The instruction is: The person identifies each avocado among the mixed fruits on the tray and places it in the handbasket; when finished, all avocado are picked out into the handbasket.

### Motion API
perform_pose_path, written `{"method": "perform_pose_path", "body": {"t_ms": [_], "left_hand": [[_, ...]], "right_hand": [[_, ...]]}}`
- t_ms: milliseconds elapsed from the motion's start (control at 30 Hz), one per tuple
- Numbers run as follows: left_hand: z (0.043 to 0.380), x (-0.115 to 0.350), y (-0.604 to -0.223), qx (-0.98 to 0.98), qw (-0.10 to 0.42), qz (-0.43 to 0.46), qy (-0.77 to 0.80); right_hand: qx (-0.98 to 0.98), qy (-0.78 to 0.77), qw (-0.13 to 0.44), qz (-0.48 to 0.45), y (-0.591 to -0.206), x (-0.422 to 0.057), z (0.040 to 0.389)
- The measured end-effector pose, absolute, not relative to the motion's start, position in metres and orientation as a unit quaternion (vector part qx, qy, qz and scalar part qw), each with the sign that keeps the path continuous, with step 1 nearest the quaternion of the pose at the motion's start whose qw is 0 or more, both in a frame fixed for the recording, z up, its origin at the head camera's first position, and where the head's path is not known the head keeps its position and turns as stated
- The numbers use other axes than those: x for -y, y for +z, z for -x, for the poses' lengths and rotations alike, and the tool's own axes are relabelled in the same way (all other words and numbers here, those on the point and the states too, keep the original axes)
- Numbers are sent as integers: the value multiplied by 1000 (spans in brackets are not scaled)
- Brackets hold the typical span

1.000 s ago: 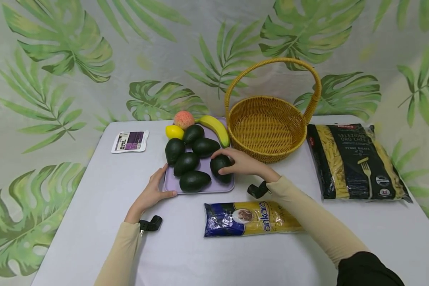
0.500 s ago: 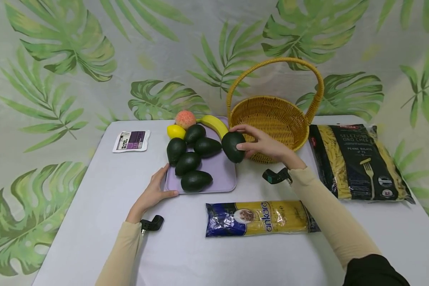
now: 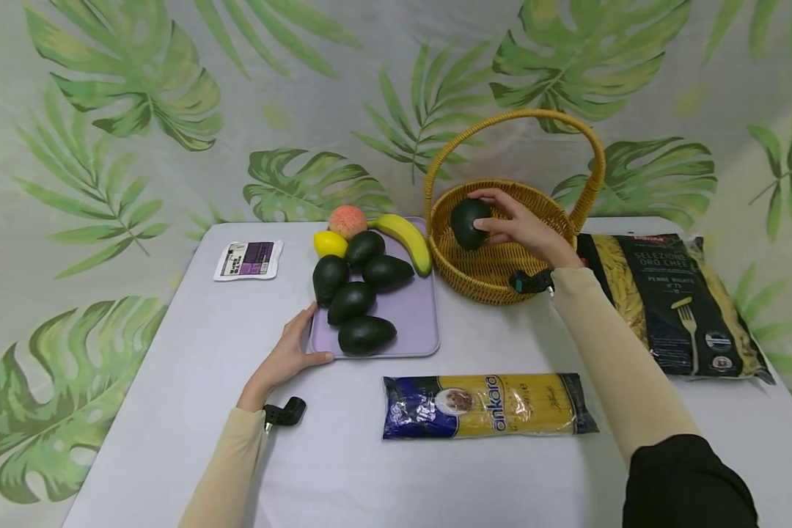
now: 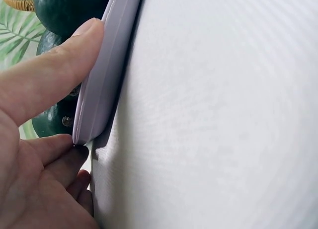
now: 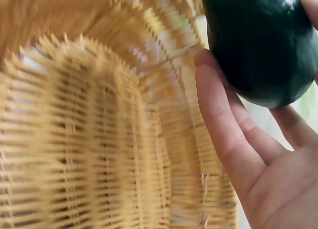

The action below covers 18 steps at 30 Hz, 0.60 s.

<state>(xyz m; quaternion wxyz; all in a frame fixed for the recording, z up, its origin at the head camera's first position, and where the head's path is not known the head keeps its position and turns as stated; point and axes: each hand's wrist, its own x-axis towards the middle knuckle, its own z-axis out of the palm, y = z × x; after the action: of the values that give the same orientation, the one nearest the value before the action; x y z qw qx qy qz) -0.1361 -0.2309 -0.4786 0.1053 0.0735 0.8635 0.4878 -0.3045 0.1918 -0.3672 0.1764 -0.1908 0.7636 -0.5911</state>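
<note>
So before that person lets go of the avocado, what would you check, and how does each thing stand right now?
1. Right-hand grip secure on the avocado: ok, fingers and thumb hold it.
2. Avocado within the rim of the wicker basket, seen from the head: ok.
3. Room inside the basket: ok, bare weave shows beside the avocado.
4. Avocado touching the basket: cannot tell.
5. Left-hand grip steadying the basket: not ok, it touches the lavender tray instead.
</note>
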Motion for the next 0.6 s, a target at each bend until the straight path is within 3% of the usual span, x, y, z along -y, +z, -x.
{"method": "perform_pose_path", "body": {"t_ms": [600], "left_hand": [[137,231,-477,-864,102,-78,487]], "right_hand": [[-824,-534,161,100,-381,-178,338]]}}
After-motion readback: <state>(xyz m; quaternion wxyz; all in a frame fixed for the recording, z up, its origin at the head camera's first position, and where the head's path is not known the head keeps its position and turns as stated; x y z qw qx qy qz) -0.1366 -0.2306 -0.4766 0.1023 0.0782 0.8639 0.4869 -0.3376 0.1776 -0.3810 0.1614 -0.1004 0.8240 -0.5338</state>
